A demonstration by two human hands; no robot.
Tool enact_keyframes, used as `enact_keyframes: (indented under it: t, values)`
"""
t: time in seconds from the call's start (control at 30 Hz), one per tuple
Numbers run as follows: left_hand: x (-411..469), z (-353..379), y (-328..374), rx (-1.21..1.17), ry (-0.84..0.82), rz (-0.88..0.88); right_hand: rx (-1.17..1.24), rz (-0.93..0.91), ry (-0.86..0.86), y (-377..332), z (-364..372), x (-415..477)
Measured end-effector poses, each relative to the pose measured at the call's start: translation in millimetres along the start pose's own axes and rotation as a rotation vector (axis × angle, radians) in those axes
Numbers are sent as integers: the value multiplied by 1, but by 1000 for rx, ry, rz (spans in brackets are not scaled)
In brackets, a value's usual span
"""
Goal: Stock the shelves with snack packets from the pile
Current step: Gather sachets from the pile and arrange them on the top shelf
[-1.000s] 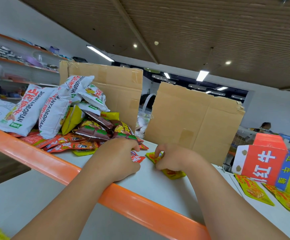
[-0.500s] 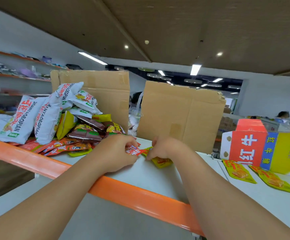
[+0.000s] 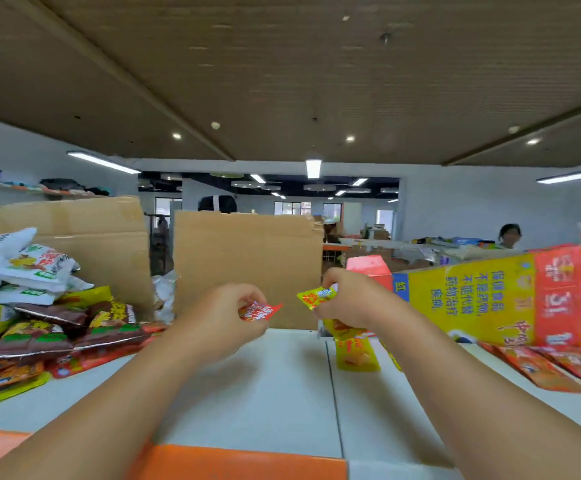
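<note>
Above the white shelf (image 3: 282, 393), your left hand (image 3: 219, 320) pinches a red packet (image 3: 259, 311); your right hand (image 3: 348, 299) grips yellow packets (image 3: 317, 296).

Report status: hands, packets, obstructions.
Left hand pinches small red foil snack packet. Right hand grips small yellow foil snack packet. Another yellow packet directly below it.

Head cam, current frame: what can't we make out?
Head view, red packet: mostly hidden inside left hand; print blurred.
Head view, yellow packets in right hand: count unclear, hand covers them.
Head view, snack pile: cut off by left edge.
Head view, yellow-red carton: cut off by right edge, blurred.
</note>
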State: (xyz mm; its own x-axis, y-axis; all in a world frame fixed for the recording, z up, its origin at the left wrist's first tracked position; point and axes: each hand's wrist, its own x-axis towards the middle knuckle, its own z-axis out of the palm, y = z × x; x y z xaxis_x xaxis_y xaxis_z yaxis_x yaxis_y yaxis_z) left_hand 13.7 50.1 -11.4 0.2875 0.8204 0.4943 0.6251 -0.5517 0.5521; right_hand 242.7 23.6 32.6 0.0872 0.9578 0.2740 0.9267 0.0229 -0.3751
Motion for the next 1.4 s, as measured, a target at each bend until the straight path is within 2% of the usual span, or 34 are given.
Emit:
enact_keyframes:
  t: [0.27,0.4,0.53,0.73,1.0,1.17,1.4]
  values:
    - [50,88,72,-44,-108,81,0,203,22,123,-49,-12]
    - [70,122,108,96,-131,147,-19,287,-18,173,-60,-9]
    - [88,150,131,212,-144,210,-205,298,-131,200,-66,-2]
    - [96,184,120,189,-213,198,-229,281,-224,218,-45,10]
    - [94,170,99,10,-226,149,-340,207,-333,217,-39,1]
    - [95,163,100,-63,-201,134,-360,194,-339,217,-40,-2]
    - [92,160,104,-48,-221,153,-359,201,-350,215,-44,-7]
